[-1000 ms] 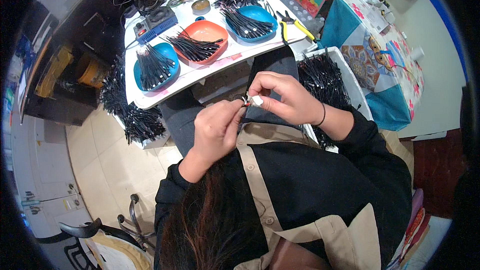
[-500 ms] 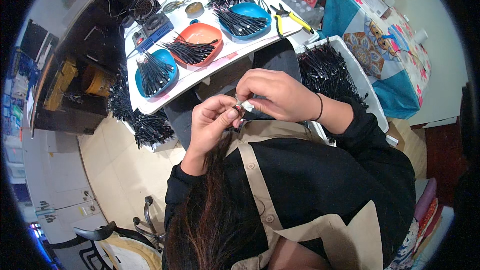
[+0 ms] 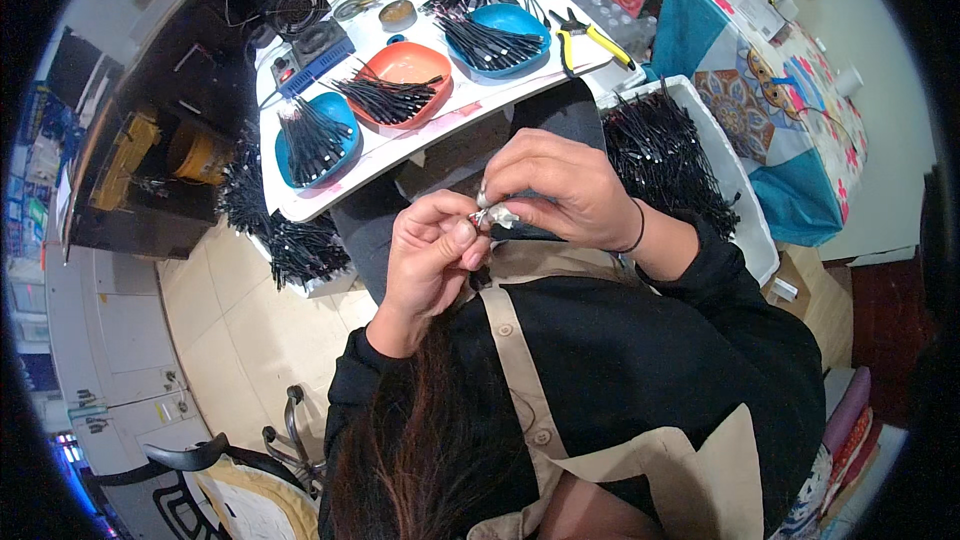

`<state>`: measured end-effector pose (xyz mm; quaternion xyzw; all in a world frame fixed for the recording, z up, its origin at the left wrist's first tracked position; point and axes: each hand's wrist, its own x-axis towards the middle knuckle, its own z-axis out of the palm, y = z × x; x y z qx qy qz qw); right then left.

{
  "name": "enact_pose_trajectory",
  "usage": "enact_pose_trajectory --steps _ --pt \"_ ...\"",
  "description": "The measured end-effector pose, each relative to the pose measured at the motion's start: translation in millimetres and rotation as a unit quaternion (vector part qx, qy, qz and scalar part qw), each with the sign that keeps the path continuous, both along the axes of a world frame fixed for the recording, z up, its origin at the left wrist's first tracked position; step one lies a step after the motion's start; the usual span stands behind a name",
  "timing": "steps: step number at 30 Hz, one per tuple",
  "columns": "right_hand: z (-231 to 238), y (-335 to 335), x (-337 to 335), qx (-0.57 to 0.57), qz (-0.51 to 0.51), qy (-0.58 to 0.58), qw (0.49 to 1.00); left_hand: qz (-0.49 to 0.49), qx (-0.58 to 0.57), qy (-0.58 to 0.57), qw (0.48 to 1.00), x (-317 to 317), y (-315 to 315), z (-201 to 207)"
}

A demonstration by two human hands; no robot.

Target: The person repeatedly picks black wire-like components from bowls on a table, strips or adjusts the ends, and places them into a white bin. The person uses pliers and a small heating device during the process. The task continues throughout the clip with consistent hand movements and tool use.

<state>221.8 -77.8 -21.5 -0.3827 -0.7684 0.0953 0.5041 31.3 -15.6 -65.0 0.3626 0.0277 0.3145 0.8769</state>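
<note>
- Head view: my left fingers (image 3: 452, 243) pinch a small wire end (image 3: 480, 216), thumb uppermost; exact contact is partly hidden.
- My right fingers (image 3: 530, 172) are pressed together on a crumpled white piece (image 3: 501, 215), just beside the wire end, over my lap, short of the desk (image 3: 545, 73).
- Change noted: one second ago my left hand was closed like a fist, back outward; its thumbnail now shows. The white piece stays at my right thumb.
- Count, bowls: three, being one orange bowl (image 3: 415, 60) between a left blue bowl (image 3: 347, 115) and a right blue bowl (image 3: 530, 25). Each holds black cables, too many to count.
- Count, pliers (image 3: 605, 43): one, yellow-handled, lying open near the desk's right corner, untouched.
- Count, white box with cables beside the desk, right side: one (image 3: 752, 225).
</note>
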Motion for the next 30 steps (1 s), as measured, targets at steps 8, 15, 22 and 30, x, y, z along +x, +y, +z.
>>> enact_pose_trajectory --steps 8,15,22,30 --pt "-11 -6 3 -0.294 0.098 0.156 0.938 0.096 0.298 0.155 0.937 -4 7 12" --pt "-21 -2 5 -0.454 0.141 0.319 0.820 0.100 0.292 0.169 0.936 -2 19 2" --pt "-8 2 -4 0.062 -0.056 -0.089 0.993 -0.029 -0.039 0.041 0.998 0 12 -13" --pt "-18 -11 -4 -0.530 0.114 0.379 0.751 0.227 0.558 0.224 0.766 -5 11 0"
